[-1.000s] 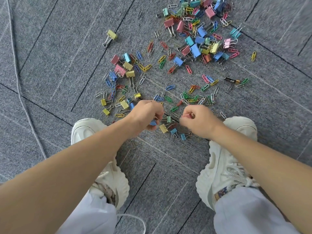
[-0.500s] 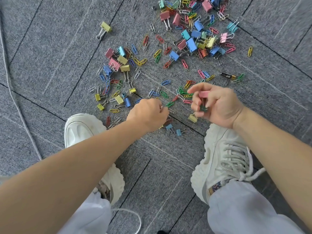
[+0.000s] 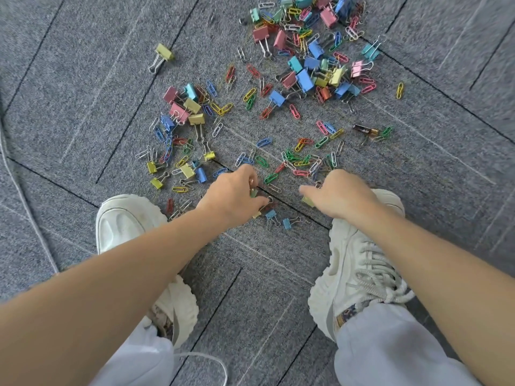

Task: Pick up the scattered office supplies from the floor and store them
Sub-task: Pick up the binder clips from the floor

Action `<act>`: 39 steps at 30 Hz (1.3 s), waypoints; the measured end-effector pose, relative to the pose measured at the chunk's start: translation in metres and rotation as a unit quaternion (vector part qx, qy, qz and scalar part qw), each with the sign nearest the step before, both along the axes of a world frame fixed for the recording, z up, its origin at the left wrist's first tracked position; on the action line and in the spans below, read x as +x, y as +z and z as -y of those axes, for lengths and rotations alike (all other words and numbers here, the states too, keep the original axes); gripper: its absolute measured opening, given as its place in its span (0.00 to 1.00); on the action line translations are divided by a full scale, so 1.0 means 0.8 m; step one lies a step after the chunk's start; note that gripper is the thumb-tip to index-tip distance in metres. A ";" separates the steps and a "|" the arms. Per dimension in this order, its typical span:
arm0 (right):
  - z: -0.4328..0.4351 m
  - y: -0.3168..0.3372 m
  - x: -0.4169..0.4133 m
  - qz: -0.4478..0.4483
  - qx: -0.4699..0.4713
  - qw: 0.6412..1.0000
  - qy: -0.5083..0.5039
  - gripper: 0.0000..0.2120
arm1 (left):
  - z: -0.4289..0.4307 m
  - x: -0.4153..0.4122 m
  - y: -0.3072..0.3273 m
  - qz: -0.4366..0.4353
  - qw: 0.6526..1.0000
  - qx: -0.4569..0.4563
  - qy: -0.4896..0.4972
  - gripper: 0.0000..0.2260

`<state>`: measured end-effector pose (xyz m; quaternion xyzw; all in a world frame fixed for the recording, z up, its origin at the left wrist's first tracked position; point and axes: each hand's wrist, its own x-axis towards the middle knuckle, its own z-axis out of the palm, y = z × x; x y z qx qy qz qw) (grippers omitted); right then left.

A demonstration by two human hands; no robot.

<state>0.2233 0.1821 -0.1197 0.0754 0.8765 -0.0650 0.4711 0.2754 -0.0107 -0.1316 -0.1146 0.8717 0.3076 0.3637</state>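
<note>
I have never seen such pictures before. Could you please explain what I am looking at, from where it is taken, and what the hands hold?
No machine here: a person wears a camera on the head, looking down over the person's white shoes. On the grey carpet lie coloured binder clips, paper clips and one small battery. The left hand curls around a few small clips; the right hand reaches to a yellow clip, its grip blurred.

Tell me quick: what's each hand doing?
Left hand: curled round small binder clips.
Right hand: blurred, over a yellow binder clip; grip cannot be told.
</note>
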 end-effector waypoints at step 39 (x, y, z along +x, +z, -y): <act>0.022 0.002 0.014 0.217 -0.361 0.799 -0.430 0.08 | 0.028 -0.020 0.011 0.152 0.951 0.204 0.177 0.19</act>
